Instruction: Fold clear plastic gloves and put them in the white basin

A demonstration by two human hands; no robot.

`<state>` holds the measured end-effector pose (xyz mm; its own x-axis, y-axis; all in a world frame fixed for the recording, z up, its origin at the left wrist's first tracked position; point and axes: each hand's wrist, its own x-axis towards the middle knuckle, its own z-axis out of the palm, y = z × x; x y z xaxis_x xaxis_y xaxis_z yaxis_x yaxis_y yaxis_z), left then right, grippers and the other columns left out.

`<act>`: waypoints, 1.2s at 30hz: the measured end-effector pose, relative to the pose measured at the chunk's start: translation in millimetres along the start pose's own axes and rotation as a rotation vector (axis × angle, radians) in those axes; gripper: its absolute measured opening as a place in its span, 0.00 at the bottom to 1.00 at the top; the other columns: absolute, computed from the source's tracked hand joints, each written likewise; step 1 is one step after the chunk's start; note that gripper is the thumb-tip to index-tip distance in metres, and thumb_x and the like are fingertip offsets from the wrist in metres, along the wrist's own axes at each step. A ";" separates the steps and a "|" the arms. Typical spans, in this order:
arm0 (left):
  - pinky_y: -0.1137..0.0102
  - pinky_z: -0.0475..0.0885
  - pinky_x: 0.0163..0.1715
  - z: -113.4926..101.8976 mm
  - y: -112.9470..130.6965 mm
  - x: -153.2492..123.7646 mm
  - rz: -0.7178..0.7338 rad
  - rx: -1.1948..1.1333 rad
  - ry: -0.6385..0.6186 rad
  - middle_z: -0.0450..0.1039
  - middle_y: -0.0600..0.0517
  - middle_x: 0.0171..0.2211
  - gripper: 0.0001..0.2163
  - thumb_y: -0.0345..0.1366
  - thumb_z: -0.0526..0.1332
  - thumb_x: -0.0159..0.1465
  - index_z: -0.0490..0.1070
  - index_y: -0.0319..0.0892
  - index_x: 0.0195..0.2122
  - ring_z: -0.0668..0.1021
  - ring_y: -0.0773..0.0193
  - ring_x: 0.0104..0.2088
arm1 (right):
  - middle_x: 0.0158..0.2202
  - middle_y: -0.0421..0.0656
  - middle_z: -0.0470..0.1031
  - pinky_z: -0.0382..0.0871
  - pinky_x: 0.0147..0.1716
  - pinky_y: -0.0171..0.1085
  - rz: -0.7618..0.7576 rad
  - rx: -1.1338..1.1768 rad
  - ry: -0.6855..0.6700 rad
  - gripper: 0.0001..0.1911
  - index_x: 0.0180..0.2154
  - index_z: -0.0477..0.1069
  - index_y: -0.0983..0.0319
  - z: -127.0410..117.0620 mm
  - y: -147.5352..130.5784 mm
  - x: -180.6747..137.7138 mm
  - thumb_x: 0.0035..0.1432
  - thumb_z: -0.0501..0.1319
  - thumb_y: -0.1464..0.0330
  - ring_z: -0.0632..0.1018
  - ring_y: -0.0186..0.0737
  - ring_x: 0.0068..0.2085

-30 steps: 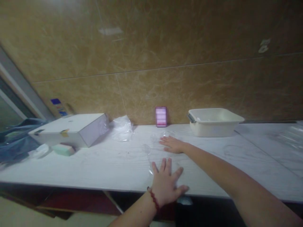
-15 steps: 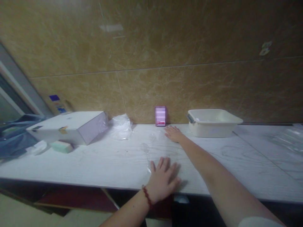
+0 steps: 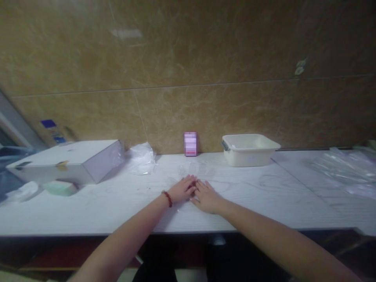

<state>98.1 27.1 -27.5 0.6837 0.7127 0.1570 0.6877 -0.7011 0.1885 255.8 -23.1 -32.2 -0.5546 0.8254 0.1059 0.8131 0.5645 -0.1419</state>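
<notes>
My left hand [image 3: 182, 189], with a red bead bracelet [image 3: 168, 199] at its wrist, lies low over the table with its fingers stretched out. Fingertip to fingertip with it is my right hand [image 3: 207, 196], also with fingers extended. Both rest on or just over a thin, clear plastic bag [image 3: 201, 168] spread flat on the white wood-grain table [image 3: 117, 213]. The bag's edges are hard to make out, and the hands cover part of it. No lifted object shows in either hand.
A phone [image 3: 190, 144] leans on the tiled wall. Right of it stands a cream basin [image 3: 249, 156]; clear plastic bags [image 3: 349, 166] lie farther right. On the left are a crumpled plastic bag [image 3: 142, 158], a white box [image 3: 70, 156], a green-white sponge [image 3: 61, 188] and a bottle [image 3: 53, 131].
My right hand has come back from near the phone toward the table's front. My left hand has moved forward and slightly left, so the two now meet. The view has shifted right.
</notes>
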 end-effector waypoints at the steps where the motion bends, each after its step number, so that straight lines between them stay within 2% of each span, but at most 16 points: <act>1: 0.63 0.49 0.51 2.7 -2.5 3.7 0.011 0.020 -0.019 0.52 0.45 0.54 0.22 0.43 0.41 0.60 0.51 0.38 0.53 0.54 0.62 0.55 | 0.57 0.51 0.44 0.33 0.52 0.48 0.000 -0.009 -0.006 0.31 0.53 0.51 0.67 -0.3 0.7 -0.1 0.54 0.37 0.54 0.44 0.45 0.57; 4: 0.59 0.47 0.51 4.8 -14.8 10.0 0.015 0.096 -0.061 0.49 0.46 0.55 0.25 0.47 0.40 0.59 0.48 0.40 0.55 0.52 0.60 0.55 | 0.57 0.51 0.43 0.33 0.52 0.47 0.013 -0.012 -0.020 0.32 0.54 0.50 0.67 -1.6 2.6 0.7 0.54 0.37 0.53 0.44 0.45 0.57; 8: 0.58 0.45 0.51 -2.1 -40.7 15.0 -0.032 0.167 -0.086 0.46 0.47 0.56 0.24 0.49 0.39 0.59 0.47 0.46 0.55 0.51 0.58 0.55 | 0.58 0.48 0.42 0.32 0.52 0.48 0.030 0.017 -0.004 0.33 0.56 0.45 0.63 -1.6 2.9 0.0 0.53 0.37 0.51 0.44 0.46 0.57; 14: 0.57 0.44 0.50 -5.9 -64.5 23.5 -0.146 0.138 -0.123 0.44 0.50 0.57 0.22 0.49 0.41 0.59 0.47 0.52 0.54 0.49 0.58 0.56 | 0.58 0.47 0.41 0.31 0.52 0.48 0.038 0.039 -0.004 0.33 0.56 0.45 0.61 0.2 3.9 -0.4 0.52 0.37 0.50 0.43 0.46 0.57; 20: 0.55 0.45 0.50 -5.9 -75.6 24.5 -0.248 0.145 -0.048 0.48 0.50 0.56 0.20 0.46 0.41 0.60 0.50 0.50 0.53 0.51 0.56 0.55 | 0.58 0.46 0.42 0.31 0.52 0.48 0.034 0.037 0.015 0.32 0.56 0.45 0.60 3.6 4.7 0.8 0.52 0.38 0.51 0.43 0.45 0.57; 23: 0.62 0.52 0.48 -17.5 -87.7 14.4 -0.377 0.133 0.057 0.56 0.46 0.52 0.20 0.41 0.42 0.60 0.54 0.43 0.52 0.58 0.58 0.52 | 0.58 0.46 0.42 0.32 0.52 0.47 0.028 0.043 0.015 0.32 0.56 0.45 0.60 3.8 4.9 0.9 0.52 0.37 0.51 0.43 0.45 0.57; 26: 0.69 0.61 0.41 -32.2 -98.7 -4.6 -0.566 0.069 0.107 0.67 0.43 0.42 0.19 0.41 0.45 0.58 0.60 0.37 0.47 0.69 0.60 0.42 | 0.58 0.45 0.42 0.32 0.53 0.46 0.037 0.050 -0.003 0.32 0.56 0.45 0.60 2.5 5.2 0.8 0.52 0.38 0.51 0.43 0.44 0.57; 29: 0.71 0.64 0.31 -38.7 -100.3 -22.1 -0.739 -0.036 -0.012 0.72 0.44 0.31 0.20 0.47 0.49 0.53 0.67 0.37 0.38 0.73 0.59 0.33 | 0.58 0.45 0.41 0.32 0.53 0.46 0.034 0.052 -0.012 0.32 0.56 0.44 0.60 1.3 5.4 1.2 0.52 0.38 0.51 0.43 0.44 0.57; 31: 0.72 0.64 0.28 -37.6 -95.7 -27.4 -0.744 -0.086 -0.076 0.72 0.46 0.26 0.18 0.48 0.51 0.50 0.69 0.38 0.29 0.73 0.59 0.30 | 0.58 0.45 0.41 0.33 0.53 0.46 0.030 0.050 -0.015 0.32 0.56 0.44 0.60 1.1 5.3 1.9 0.52 0.38 0.51 0.43 0.44 0.57; 33: 0.73 0.63 0.28 -34.8 -89.2 -27.1 -0.699 -0.100 -0.086 0.72 0.47 0.23 0.14 0.45 0.53 0.49 0.69 0.39 0.22 0.73 0.60 0.29 | 0.58 0.44 0.41 0.33 0.53 0.46 0.034 0.053 -0.021 0.32 0.56 0.44 0.60 1.1 4.9 2.5 0.52 0.38 0.51 0.43 0.44 0.57; 36: 0.74 0.62 0.27 -32.6 -80.7 -21.3 -0.662 -0.097 -0.034 0.72 0.48 0.24 0.09 0.38 0.53 0.49 0.69 0.39 0.22 0.72 0.62 0.29 | 0.58 0.44 0.41 0.33 0.53 0.46 0.040 0.081 -0.029 0.32 0.55 0.45 0.60 0.4 4.1 1.7 0.52 0.39 0.51 0.44 0.44 0.57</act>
<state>20.1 69.2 -14.4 0.1338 0.9896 -0.0522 0.9408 -0.1103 0.3205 258.2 -19.3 -32.9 -0.5280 0.8463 0.0705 0.8182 0.5291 -0.2248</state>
